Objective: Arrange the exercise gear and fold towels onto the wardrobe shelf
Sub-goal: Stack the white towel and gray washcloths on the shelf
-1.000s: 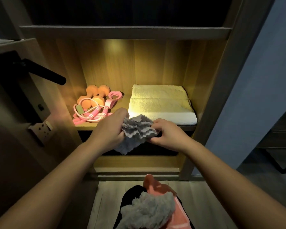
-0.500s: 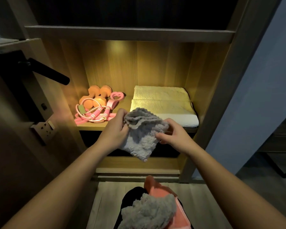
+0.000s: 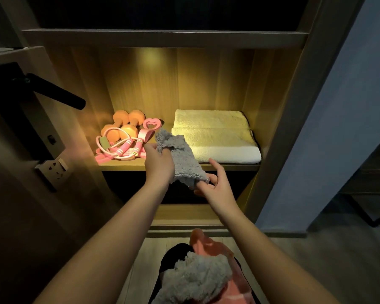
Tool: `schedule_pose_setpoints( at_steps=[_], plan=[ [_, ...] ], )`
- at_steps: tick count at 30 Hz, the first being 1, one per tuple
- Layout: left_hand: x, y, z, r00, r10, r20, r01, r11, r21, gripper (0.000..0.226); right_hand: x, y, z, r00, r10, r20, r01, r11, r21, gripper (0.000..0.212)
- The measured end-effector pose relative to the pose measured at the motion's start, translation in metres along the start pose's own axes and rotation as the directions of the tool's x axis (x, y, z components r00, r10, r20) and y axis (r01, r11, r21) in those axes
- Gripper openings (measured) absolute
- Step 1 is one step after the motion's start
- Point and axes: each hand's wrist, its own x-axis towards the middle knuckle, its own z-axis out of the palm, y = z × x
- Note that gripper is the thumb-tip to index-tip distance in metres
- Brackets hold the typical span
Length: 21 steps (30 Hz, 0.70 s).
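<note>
The left hand point(image 3: 159, 162) grips the top of a fluffy grey towel point(image 3: 180, 156) near the lit wooden shelf point(image 3: 119, 166). The right hand point(image 3: 215, 186), fingers loosely spread, touches its hanging lower edge.

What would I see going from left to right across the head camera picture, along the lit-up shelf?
Black door handle → orange dumbbells → pink heart-shaped handle → grey towel → folded cream towel.
</note>
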Motion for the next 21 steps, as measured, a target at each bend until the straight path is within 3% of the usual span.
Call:
schedule_pose_setpoints(
  at_steps=[5,8,14,18,21],
  plan=[
    [-0.014,0.008,0.016,0.999,0.033,0.005,-0.033,0.999,0.029,0.031,0.01,-0.003,0.015,0.966,-0.052,-0.255,0.031,0.996,-0.083,0.052],
    [-0.019,0.012,0.02,0.991,0.125,-0.039,-0.123,0.991,0.046,0.027,0.017,-0.006,0.009,0.928,-0.05,-0.368,0.01,0.994,-0.111,0.041],
    [-0.021,0.005,0.019,0.98,0.171,-0.1,-0.167,0.985,0.047,0.024,0.021,-0.009,0.007,0.915,0.085,-0.395,-0.082,0.996,0.024,0.044],
    [-0.016,-0.001,0.016,0.977,0.197,-0.077,-0.193,0.98,0.056,0.02,0.021,-0.015,0.004,0.954,0.147,-0.26,-0.115,0.984,0.134,0.036],
    [-0.005,-0.002,0.01,0.991,0.136,0.007,-0.136,0.991,0.019,0.024,0.019,-0.019,-0.012,0.964,0.231,0.134,-0.264,0.9,0.347,0.039]
  ],
)
